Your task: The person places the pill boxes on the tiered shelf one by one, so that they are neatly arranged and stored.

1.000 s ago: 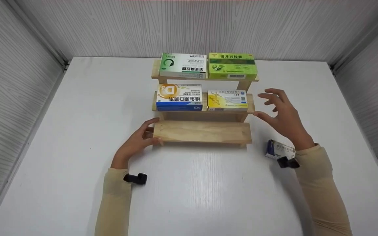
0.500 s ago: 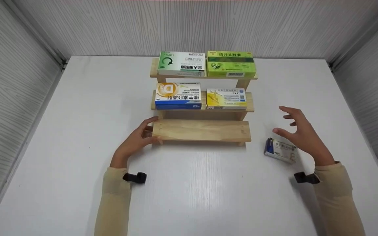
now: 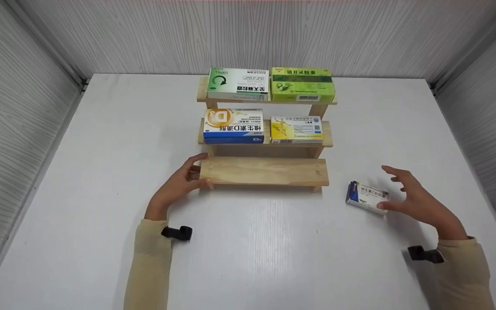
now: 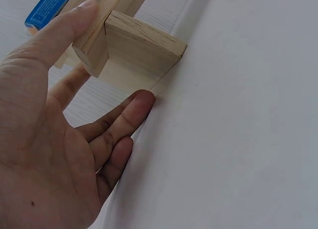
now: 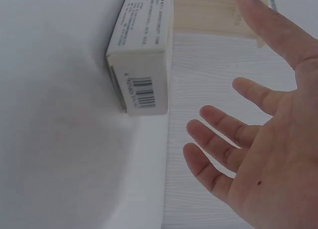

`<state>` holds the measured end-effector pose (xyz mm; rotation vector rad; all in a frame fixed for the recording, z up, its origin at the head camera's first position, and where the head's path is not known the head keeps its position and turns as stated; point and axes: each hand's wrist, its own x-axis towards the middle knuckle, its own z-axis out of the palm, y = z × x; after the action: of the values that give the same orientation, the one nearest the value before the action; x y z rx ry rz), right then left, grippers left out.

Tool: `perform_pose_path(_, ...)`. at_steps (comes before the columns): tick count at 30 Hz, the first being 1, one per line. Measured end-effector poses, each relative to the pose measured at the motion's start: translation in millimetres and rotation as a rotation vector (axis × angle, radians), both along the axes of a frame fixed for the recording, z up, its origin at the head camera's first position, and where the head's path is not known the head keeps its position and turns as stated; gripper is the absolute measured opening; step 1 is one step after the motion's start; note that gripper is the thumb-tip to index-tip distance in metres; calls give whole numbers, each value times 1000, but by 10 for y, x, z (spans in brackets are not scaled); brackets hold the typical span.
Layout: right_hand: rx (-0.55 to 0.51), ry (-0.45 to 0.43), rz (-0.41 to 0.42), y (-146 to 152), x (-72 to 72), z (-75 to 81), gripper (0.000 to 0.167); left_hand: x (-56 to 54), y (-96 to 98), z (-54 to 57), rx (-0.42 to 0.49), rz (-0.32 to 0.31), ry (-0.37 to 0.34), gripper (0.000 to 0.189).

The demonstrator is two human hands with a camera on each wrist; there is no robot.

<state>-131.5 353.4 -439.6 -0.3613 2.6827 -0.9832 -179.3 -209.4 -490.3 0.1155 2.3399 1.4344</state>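
Observation:
A three-step wooden display rack [image 3: 263,172] stands on the white table. At its left end my left hand [image 3: 177,187] grips the lowest step, thumb at the front edge and index finger at the back; the left wrist view shows the hand [image 4: 54,134] with its other fingers lower, beside the rack's leg [image 4: 141,40]. Right of the rack lies a small white and blue medicine box [image 3: 364,196]. My right hand [image 3: 420,204] hovers over its right end, thumb and fingers spread. In the right wrist view, a gap separates the fingers from the box [image 5: 141,60].
On the top step sit a white-green medicine box [image 3: 238,84] and a lime-green one [image 3: 303,85]. The middle step bears a vitamin D box [image 3: 234,125] and a yellow-white box [image 3: 297,129]. Grey panels [image 3: 248,34] wall the table at the back and sides.
My right hand has moved from beside the middle step toward me and to the right, down to the small box. The left hand keeps its hold on the rack.

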Motion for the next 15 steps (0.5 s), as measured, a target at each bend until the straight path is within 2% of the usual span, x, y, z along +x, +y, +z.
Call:
perform_pose_path(6,12,-34,-5,144,136,-66,93,-9,8,2,26,-13,23,80)
perform_pose_path(15,73,-73,12,140,163,-194,88,3,-18,-10,25,-12,28,77)
